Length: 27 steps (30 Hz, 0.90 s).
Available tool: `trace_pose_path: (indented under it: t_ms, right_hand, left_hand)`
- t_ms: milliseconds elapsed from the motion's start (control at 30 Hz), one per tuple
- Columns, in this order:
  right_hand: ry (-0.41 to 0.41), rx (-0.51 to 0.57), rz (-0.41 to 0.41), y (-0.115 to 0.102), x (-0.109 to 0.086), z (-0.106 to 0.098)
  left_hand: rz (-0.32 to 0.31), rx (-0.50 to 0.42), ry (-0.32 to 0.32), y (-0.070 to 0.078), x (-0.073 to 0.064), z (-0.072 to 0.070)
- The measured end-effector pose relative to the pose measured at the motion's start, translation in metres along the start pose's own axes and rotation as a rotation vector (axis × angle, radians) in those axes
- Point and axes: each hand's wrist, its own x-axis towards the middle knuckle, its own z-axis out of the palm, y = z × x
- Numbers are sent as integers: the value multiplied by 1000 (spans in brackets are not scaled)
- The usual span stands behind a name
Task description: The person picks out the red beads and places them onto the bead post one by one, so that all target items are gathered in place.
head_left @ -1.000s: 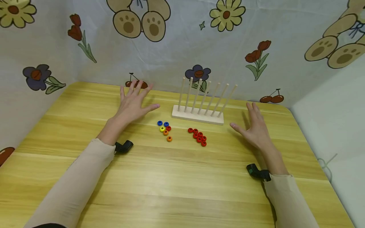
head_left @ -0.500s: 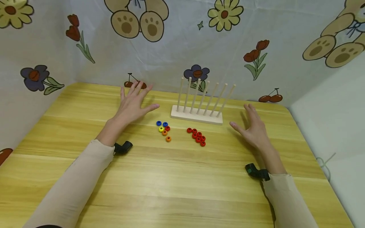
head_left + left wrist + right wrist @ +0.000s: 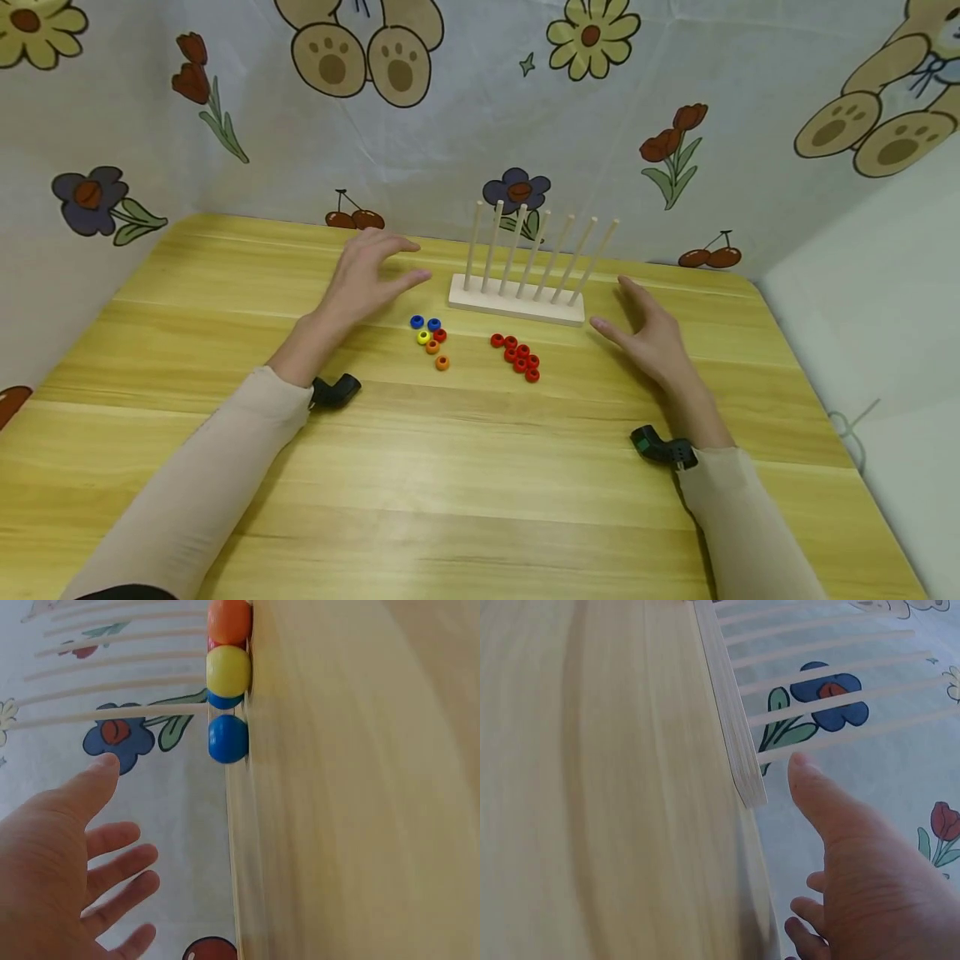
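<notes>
The seven-peg wooden rack runs lengthwise between the left hand and right hand, seemingly nearer the right; both hands' fingers are wide, holding nothing.

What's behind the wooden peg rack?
A strip of table, then cloth printed with a blue flower, shows behind the peg rack. Slivers directly behind its pegs and base are hidden.

Wooden table — peg rack, coloured beads
</notes>
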Motion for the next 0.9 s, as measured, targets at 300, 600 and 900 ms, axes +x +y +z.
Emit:
trace_pose_path:
  t_ms: [300,600,900]
  right_hand:
    - [30,75,-20,-11,14,17]
    - [38,148,-61,-19,19,28]
    - [7,133,-80,-19,17,30]
  left_hand:
    - [93,-106,55,14,1,15]
    - [79,-172,-75,33,-3,29]
    - [78,-200,-261,51,-4,45]
